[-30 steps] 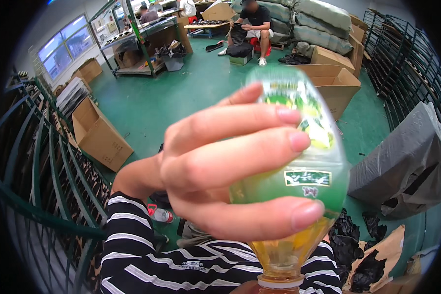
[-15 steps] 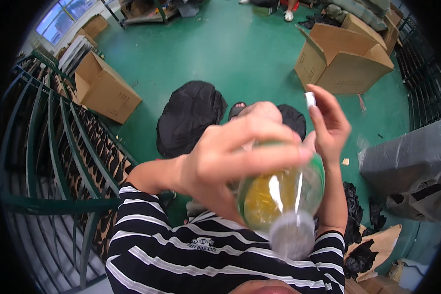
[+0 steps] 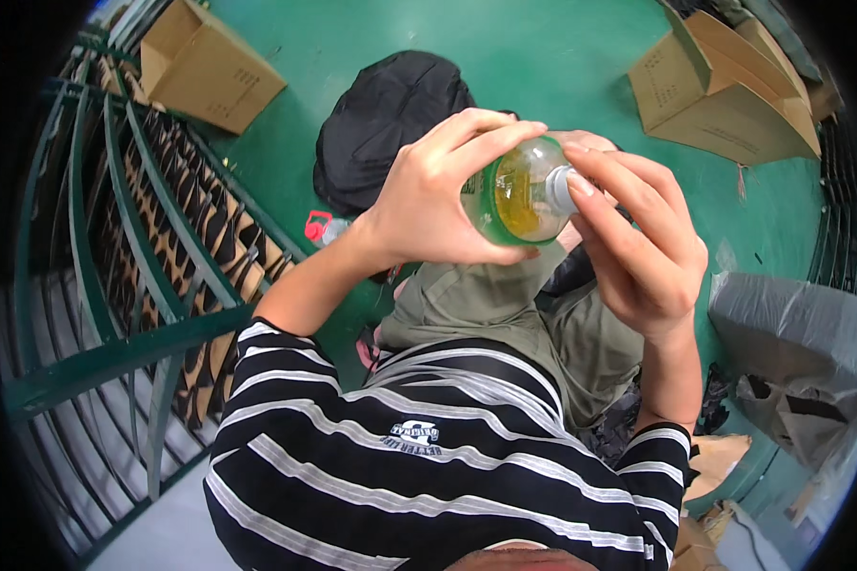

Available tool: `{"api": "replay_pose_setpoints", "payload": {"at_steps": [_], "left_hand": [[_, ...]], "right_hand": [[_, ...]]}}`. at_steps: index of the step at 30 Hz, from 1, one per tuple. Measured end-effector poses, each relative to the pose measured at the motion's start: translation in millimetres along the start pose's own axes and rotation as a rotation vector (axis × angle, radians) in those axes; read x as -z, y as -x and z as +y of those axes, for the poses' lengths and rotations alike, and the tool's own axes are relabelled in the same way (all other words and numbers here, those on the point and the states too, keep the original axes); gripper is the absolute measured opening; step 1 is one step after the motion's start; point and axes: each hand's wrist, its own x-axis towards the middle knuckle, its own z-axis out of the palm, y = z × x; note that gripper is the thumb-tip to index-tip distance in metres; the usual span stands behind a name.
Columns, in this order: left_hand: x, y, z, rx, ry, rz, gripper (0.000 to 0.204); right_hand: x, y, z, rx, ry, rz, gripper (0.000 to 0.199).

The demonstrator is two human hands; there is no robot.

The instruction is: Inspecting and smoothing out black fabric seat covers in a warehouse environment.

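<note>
My left hand is wrapped around a clear plastic bottle of yellow-green drink, held in front of my chest with its neck pointing toward me and to the right. The fingers of my right hand pinch the white cap on the bottle's neck. I am seated, with olive trousers and a black-and-white striped shirt below the hands.
A black bag lies on the green floor beyond my knees. Cardboard boxes stand at the upper left and upper right. A green metal rack runs along my left. Grey wrapped bundles sit at the right.
The bottle has come down from right in front of the camera to chest height. My right hand, which held the cap apart from the bottle, has brought it onto the neck.
</note>
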Motion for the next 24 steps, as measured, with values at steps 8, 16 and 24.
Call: {"api": "replay_pose_setpoints", "payload": {"at_steps": [8, 16, 24], "left_hand": [[34.4, 26.6, -31.3, 0.095, 0.093, -0.026, 0.08], [42.2, 31.2, -14.7, 0.081, 0.167, -0.034, 0.079], [31.9, 38.8, -9.0, 0.016, -0.231, 0.005, 0.077]], "right_hand": [[-33.0, -33.1, 13.6, 0.183, -0.024, -0.299, 0.045], [-47.9, -37.8, -5.9, -0.016, -0.084, -0.034, 0.041], [-53.4, -28.7, -9.3, -0.686, -0.234, -0.307, 0.045]]}}
